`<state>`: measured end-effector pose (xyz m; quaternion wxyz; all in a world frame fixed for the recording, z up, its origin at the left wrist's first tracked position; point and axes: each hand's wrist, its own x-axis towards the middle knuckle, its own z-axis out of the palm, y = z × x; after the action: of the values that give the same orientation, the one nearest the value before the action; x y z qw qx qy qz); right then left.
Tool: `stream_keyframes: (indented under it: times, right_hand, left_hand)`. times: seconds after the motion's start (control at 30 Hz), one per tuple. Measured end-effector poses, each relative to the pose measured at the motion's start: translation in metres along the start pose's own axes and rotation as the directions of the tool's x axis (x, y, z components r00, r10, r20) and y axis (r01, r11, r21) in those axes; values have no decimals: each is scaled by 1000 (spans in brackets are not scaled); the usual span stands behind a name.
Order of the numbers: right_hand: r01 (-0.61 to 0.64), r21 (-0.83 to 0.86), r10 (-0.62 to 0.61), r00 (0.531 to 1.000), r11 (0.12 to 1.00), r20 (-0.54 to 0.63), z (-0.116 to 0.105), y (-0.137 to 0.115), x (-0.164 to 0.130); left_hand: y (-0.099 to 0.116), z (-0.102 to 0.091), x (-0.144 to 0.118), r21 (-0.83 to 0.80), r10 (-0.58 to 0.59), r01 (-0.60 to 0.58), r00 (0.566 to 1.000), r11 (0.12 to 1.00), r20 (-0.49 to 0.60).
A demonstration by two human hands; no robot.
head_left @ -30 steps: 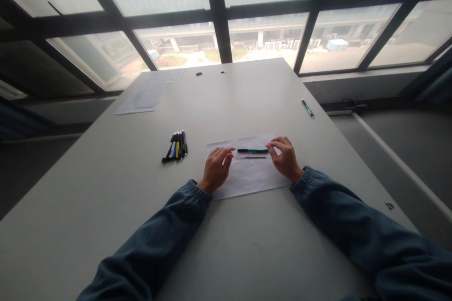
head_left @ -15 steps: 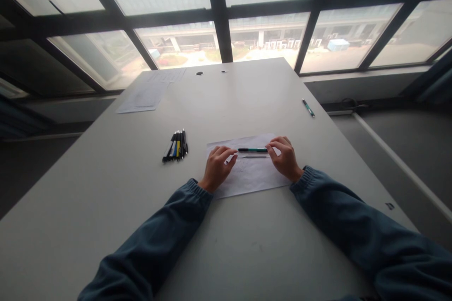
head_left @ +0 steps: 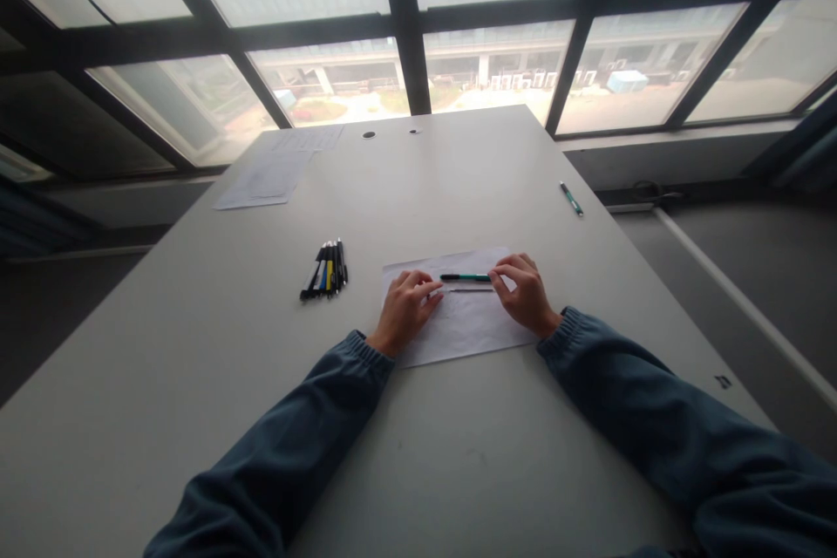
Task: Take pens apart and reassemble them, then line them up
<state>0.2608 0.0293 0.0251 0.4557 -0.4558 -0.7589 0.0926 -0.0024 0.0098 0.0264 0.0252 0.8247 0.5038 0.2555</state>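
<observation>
- Slightly rightward the left hand [head_left: 404, 309] has been shifted, its fingers brought to the left end of a thin, straight rod [head_left: 474, 290].
- Its thumb and index tips are held close together; whether the rod is pinched cannot be told.
- Just beyond the rod, a slim black-and-green pen [head_left: 466, 277] is laid over thin, slightly creased white paper [head_left: 477, 336].
- At that pen's right end the right hand's [head_left: 527, 295] fingers are curled, tips nearly meeting; a grip cannot be confirmed.
- On the smooth, pale counter [head_left: 418, 192], slender pens [head_left: 330, 270] are clustered leftward.
- Both wrists are ringed by gathered blue fabric cuffs [head_left: 374, 349].
</observation>
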Motion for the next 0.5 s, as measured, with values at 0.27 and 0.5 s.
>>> stream_keyframes:
  times: [0.27, 0.5]
  right_hand:
    - [19, -31, -18, 999, 999, 46, 1, -2, 0]
    - [61, -116, -44, 988, 991, 147, 2, -2, -2]
  left_hand:
    - [2, -2, 1, -11, -26, 27, 998, 1000, 63]
    - [3, -2, 1, -51, 0, 3, 999, 999, 54]
